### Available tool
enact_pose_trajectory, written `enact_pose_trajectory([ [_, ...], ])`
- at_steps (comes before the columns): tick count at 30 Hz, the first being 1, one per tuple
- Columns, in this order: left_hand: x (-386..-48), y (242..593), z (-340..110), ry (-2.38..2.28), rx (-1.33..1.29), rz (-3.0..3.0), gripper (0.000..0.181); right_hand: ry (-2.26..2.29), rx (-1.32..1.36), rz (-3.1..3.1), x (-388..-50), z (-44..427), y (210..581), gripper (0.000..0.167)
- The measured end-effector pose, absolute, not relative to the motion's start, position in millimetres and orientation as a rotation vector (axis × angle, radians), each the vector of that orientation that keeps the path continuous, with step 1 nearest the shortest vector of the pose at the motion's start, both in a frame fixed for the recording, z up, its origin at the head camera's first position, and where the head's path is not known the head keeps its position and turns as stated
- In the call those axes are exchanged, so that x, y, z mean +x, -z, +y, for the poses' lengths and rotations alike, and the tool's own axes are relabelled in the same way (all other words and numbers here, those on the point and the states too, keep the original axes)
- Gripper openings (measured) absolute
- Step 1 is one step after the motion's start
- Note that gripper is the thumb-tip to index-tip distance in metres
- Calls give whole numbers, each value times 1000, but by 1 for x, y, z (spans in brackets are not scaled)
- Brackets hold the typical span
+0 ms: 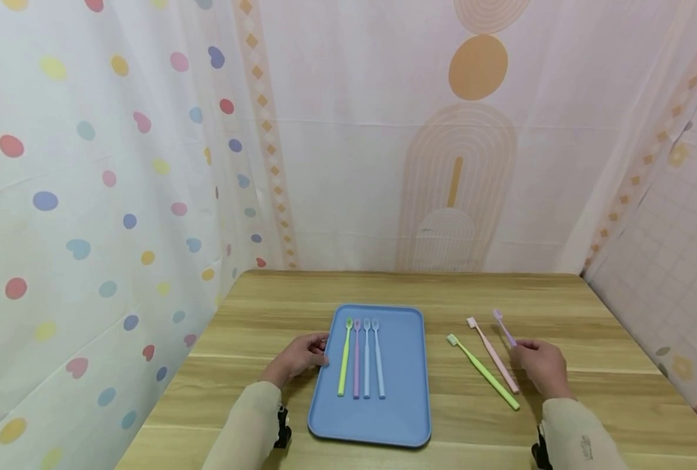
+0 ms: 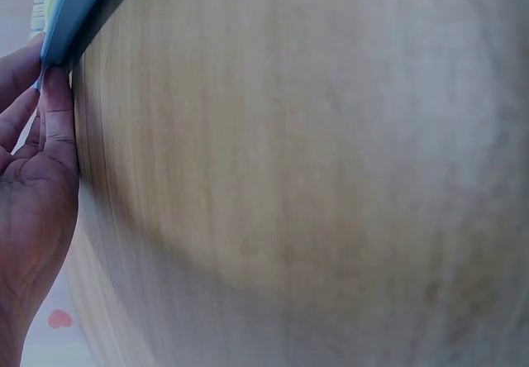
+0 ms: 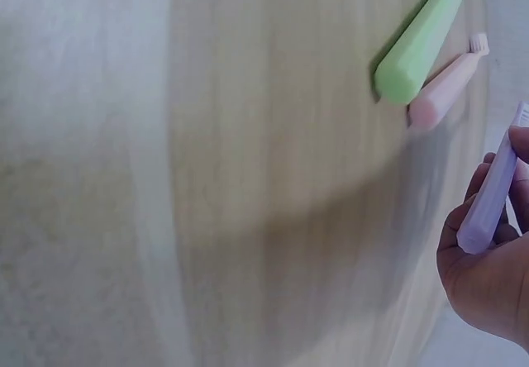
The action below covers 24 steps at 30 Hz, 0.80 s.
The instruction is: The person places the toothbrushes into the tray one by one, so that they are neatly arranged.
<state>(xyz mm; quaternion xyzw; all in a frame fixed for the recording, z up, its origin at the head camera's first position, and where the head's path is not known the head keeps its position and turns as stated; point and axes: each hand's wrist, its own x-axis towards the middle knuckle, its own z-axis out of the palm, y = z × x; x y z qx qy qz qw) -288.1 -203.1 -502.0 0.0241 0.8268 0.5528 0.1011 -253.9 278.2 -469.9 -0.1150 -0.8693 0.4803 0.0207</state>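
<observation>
"What's nearest?"
"The blue tray (image 1: 372, 421) on the desk (image 1: 471, 437), four toothbrushes (image 1: 366, 365) lying side by side in it; the left grip (image 1: 298, 358) pinches its left rim."
"To the right?"
"A green toothbrush (image 1: 486, 373), then a pink toothbrush (image 1: 494, 356). Just beside it, the right grip (image 1: 541, 367) grasps a purple toothbrush (image 3: 493, 189) by its handle. Behind hangs a patterned curtain (image 1: 336, 183)."
"Which step?"
"Transferring the purple one, I'd judge; next probably calls for clearing those two and laying it beside the four."
</observation>
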Motion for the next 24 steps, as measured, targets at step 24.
enact_pose_trajectory([
  [24,-289,504,-205,-1647,111,2428,63,-1589,-462,-2520,-271,215,459,36],
])
